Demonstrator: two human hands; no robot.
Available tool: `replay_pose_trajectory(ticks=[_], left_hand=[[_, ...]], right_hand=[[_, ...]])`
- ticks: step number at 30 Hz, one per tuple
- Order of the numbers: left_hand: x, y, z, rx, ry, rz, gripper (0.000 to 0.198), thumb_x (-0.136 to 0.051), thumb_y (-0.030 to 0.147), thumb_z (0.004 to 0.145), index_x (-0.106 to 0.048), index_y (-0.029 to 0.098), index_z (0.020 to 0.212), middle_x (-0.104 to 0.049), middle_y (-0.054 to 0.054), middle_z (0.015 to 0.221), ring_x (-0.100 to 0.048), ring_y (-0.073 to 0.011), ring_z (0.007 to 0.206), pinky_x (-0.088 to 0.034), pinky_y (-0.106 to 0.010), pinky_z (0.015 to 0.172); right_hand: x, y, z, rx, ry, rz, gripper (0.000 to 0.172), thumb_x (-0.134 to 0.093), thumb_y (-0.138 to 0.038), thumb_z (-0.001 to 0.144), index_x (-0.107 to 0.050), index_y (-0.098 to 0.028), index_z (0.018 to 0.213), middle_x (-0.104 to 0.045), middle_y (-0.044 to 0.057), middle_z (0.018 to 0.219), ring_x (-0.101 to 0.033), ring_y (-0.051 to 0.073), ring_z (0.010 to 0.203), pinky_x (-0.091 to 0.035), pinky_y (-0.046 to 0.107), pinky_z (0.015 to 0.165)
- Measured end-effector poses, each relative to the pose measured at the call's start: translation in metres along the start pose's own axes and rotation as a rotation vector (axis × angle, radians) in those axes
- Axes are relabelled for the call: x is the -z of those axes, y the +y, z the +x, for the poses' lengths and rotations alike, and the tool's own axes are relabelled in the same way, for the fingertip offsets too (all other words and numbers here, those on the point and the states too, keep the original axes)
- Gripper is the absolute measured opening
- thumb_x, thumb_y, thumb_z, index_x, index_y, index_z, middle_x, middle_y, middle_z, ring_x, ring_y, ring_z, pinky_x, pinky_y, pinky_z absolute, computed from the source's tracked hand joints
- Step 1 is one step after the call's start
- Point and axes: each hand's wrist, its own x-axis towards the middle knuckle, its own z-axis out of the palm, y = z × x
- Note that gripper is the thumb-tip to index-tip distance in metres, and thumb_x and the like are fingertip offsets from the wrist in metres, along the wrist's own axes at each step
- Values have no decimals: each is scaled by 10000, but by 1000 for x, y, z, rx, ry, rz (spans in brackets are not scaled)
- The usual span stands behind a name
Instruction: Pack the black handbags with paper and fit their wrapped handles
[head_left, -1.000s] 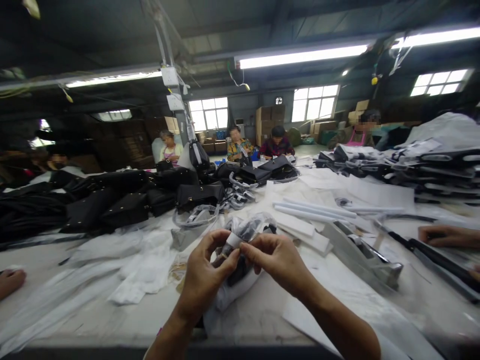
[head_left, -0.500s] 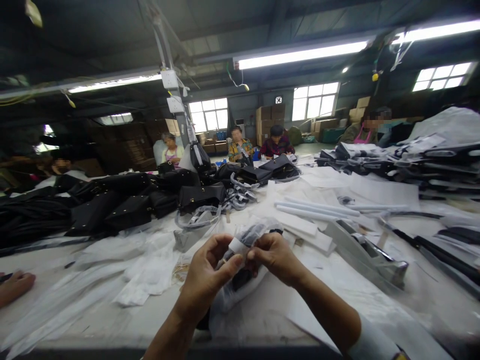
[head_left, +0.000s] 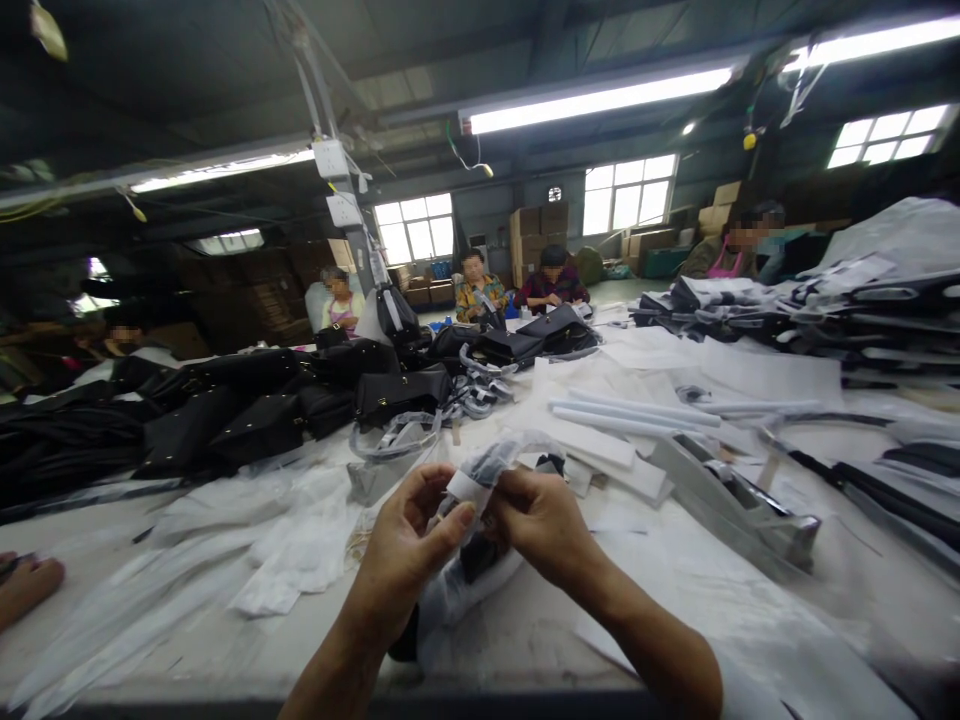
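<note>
Between my hands, above the table's front part, is a curved black strap (head_left: pixel 487 458) wrapped in clear plastic, bent into a loop. A white band (head_left: pixel 466 487) goes around it. My left hand (head_left: pixel 401 540) is closed on the wrapped strap, its thumb and fingers on either side of the white band. My right hand (head_left: pixel 544 520) pinches the same bundle just right of the band; its fingertips are partly hidden. The lower part of the bundle (head_left: pixel 457 600), black and plastic-covered, hangs below my hands near the table edge.
A grey tape dispenser (head_left: pixel 727 500) stands to the right, beside white foam strips (head_left: pixel 600 442). Black bags (head_left: pixel 401 395) are piled at the left and back. Thin plastic sheets (head_left: pixel 277 540) lie left. Another person's hand (head_left: pixel 30 585) rests at the left edge; several people sit across.
My right hand has turned inward, its fingers now curled closer behind the white band. The band has tilted and shifted slightly left. The other person's hand has moved a little left.
</note>
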Motion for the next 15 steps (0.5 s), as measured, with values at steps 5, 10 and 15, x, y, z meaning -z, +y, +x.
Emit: replay_pose_trajectory(ticks=[5,10,15], left_hand=[[3,1,-1,72,-26,35,395,-779,385,736,-599,209,1040,-718,-19,886,-672,-170,784,-489,-228,658],[6,-9,2,36,-33,47,411,-763,355,771,-537,207,1081,-712,-25,846,-673,-172,741,-509,-251,652],[-5,-22,-4,-348,93,202,355,-767,273,772,-598,216,1079,-605,-91,1239,-637,-238,1076,-532,-342,896]], right_hand=[[-1,-4,3,52,56,-115,129,-646,-189,771,-717,-178,664,-672,14,608,-603,158,585,-436,255,562],[7,-13,-11,-196,-232,508,134,-700,-311,808,-716,-186,853,-640,5,738,-545,119,652,-413,209,562],[2,-19,-14,-410,-112,727,289,-761,-447,792,-713,-207,945,-653,6,772,-542,106,618,-440,202,545]])
